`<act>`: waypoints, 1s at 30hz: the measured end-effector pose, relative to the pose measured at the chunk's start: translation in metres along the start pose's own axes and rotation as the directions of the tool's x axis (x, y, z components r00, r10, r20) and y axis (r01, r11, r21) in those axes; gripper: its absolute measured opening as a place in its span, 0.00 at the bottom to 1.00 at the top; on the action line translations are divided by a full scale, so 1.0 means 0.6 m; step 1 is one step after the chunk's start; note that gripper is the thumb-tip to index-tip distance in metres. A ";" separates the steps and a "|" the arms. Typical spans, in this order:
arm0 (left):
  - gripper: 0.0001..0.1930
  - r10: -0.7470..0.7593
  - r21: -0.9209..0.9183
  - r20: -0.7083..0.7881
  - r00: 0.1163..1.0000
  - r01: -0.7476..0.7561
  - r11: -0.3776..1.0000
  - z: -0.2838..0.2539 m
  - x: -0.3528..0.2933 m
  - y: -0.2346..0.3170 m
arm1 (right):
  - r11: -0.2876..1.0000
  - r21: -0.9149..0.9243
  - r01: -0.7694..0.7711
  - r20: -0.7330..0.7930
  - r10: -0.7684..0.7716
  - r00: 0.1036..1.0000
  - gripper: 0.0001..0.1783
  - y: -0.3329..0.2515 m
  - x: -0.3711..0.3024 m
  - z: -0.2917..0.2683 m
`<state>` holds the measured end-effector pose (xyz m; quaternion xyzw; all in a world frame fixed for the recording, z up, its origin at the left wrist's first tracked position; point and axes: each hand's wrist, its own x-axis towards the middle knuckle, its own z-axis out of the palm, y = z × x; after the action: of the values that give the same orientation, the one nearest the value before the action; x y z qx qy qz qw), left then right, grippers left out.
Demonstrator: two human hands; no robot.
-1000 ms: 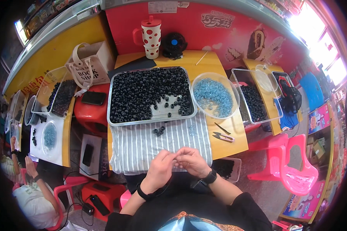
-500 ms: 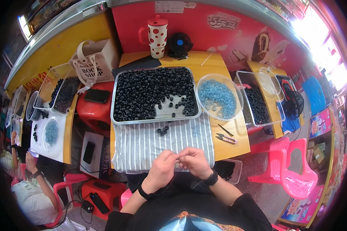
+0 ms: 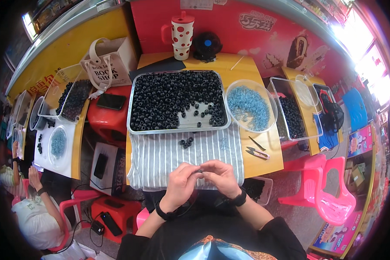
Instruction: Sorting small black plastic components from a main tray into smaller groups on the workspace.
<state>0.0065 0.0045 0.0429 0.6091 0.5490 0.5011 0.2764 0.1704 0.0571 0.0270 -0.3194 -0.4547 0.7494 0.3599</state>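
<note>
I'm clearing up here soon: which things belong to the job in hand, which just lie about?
Likely in use: dark piece between left hand and right hand, black beads, metal tray, blue beads, striped cloth, snips.

Likely lying about: spotted tumbler, fan, tote bag, phone near it.

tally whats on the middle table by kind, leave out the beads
metal tray: 1
round bowl: 1
spotted cup: 1
fan: 1
striped cloth: 1
snips: 1
slim dark tool: 1
thin stick: 1
dark sheet: 1
total: 9
</note>
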 end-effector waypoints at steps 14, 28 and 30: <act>0.07 -0.013 0.073 -0.032 0.999 0.016 0.997 -0.004 0.000 0.006 | 0.734 -0.600 0.318 0.057 -0.358 0.932 0.08 -0.001 0.016 -0.005; 0.09 -0.466 -0.823 0.136 0.874 0.362 0.438 -0.001 -0.023 -0.069 | 0.173 -0.978 0.121 0.020 -0.496 0.868 0.04 -0.048 0.056 -0.080; 0.09 -0.478 -0.863 0.187 0.858 0.376 0.338 0.006 -0.023 -0.070 | 0.119 -0.990 0.079 0.019 -0.432 0.901 0.05 -0.056 0.058 -0.079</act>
<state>-0.0053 0.0025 0.0002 0.1871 0.3642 0.6485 0.6417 0.1983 0.1184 0.0342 -0.4899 -0.8201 0.1532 0.2531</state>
